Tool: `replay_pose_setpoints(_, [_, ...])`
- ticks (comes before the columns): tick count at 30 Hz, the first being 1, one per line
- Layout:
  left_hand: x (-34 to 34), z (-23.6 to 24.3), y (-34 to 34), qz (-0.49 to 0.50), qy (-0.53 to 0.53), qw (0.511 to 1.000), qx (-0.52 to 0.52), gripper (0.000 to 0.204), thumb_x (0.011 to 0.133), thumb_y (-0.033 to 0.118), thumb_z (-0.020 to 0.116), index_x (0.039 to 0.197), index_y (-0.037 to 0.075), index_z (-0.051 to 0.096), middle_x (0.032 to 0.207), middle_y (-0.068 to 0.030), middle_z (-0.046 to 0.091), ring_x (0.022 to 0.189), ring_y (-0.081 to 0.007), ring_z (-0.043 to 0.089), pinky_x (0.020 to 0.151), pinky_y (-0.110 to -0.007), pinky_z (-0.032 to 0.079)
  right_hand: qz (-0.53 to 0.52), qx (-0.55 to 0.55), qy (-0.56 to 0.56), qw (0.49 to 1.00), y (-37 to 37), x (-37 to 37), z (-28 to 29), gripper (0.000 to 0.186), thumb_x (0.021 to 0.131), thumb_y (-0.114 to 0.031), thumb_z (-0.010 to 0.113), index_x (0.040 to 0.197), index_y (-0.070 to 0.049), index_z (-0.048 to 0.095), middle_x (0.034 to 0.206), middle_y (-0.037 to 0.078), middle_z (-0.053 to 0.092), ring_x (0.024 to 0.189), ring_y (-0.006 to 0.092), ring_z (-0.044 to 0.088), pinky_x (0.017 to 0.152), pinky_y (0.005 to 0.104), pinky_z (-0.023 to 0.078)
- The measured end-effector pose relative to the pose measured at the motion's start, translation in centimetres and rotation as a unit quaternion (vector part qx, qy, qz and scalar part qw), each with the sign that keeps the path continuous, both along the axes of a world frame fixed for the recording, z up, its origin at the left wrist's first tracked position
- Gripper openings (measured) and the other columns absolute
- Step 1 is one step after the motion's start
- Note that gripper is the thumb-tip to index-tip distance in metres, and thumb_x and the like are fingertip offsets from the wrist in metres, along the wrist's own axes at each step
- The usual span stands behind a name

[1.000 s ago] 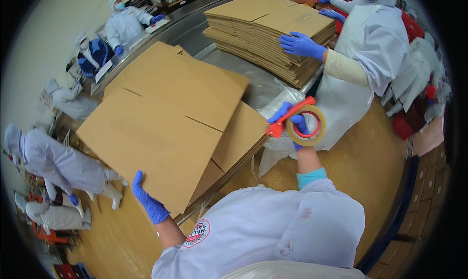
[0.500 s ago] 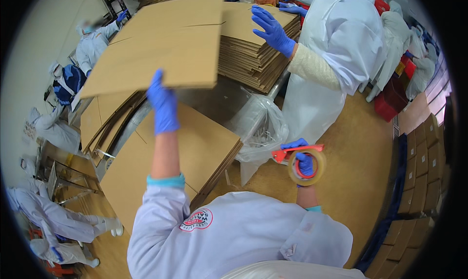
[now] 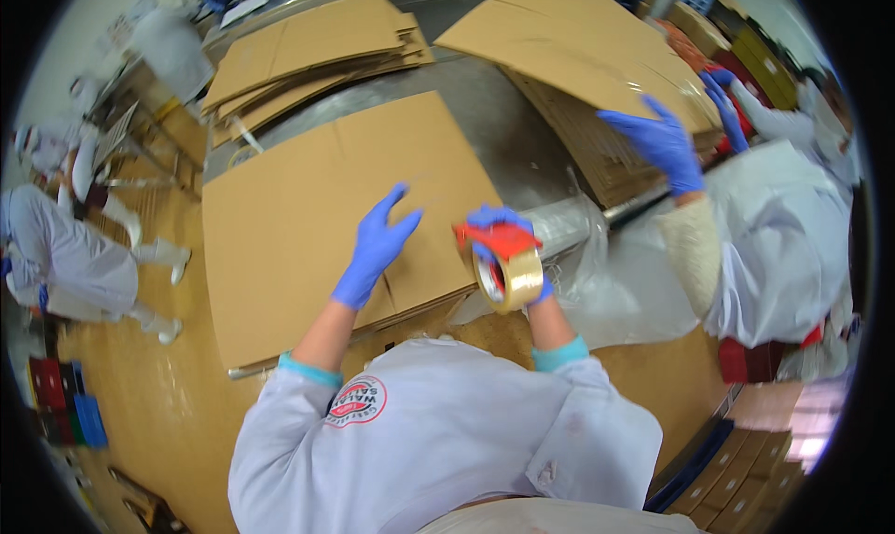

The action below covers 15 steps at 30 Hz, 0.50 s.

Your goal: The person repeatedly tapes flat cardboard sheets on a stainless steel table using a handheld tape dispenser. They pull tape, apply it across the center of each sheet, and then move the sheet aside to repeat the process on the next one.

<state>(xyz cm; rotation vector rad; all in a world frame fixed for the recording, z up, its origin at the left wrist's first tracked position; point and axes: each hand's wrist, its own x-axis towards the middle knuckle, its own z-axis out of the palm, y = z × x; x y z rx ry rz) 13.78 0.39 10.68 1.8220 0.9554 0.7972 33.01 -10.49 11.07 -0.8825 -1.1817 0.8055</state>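
My left hand [image 3: 378, 242], in a blue glove, is above a pile of flat brown cardboard sheets [image 3: 289, 221] with its fingers spread and nothing in them. Just to its right, my right hand [image 3: 497, 216], gloved in blue too, grips a red tape dispenser [image 3: 508, 240] carrying a wide roll of clear tape [image 3: 522, 280]. The dispenser is over the pile's near right corner. At the right, a co-worker's blue-gloved hand [image 3: 664, 147] is open beside a taller stack of flat cardboard [image 3: 578, 44], whose top sheet lies askew.
The piles lie on a metal table [image 3: 489, 105]. Another pile of folded cardboard [image 3: 308, 40] is at the far left. Clear plastic sheeting [image 3: 625, 291] hangs off the table's right edge, near the co-worker's white coat [image 3: 783, 245]. Several people in white stand to the left.
The cardboard sheet that my left hand held up has left it, and a sheet now lies askew on the right-hand stack. Both hands are now close together over the near pile. The view has turned.
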Motion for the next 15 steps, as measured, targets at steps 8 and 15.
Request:
replay_pose_setpoints(8, [-7.8, -2.8, -9.3, 0.035, 0.504, 0.857, 0.099, 0.111, 0.056, 0.069, 0.059, 0.136, 0.003, 0.018, 0.142, -0.016, 0.012, 0.132, -0.0332, 0.006, 0.096, -0.065, 0.004, 0.035, 0.05, 0.008, 0.998, 21.3, -3.5, -1.2, 0.024, 0.065, 0.002, 0.068, 0.085, -0.005, 0.058, 0.088, 0.005, 0.057, 0.09, 0.0162, 0.054, 0.079, 0.03, 0.047])
replay_pose_setpoints(15, [-8.3, -6.4, -9.6, 0.107, 0.463, 0.861, 0.181, 0.104, 0.057, 0.072, 0.054, 0.133, 0.005, 0.028, 0.139, -0.0163, 0.022, 0.132, -0.0317, 0.012, 0.096, -0.065, 0.008, 0.125, -0.233, 0.181, 0.947, 24.5, -3.9, -3.4, 0.018, 0.076, -0.021, 0.053, 0.078, -0.004, 0.057, 0.076, 0.01, 0.058, 0.069, 0.0189, 0.059, 0.063, 0.0298, 0.051])
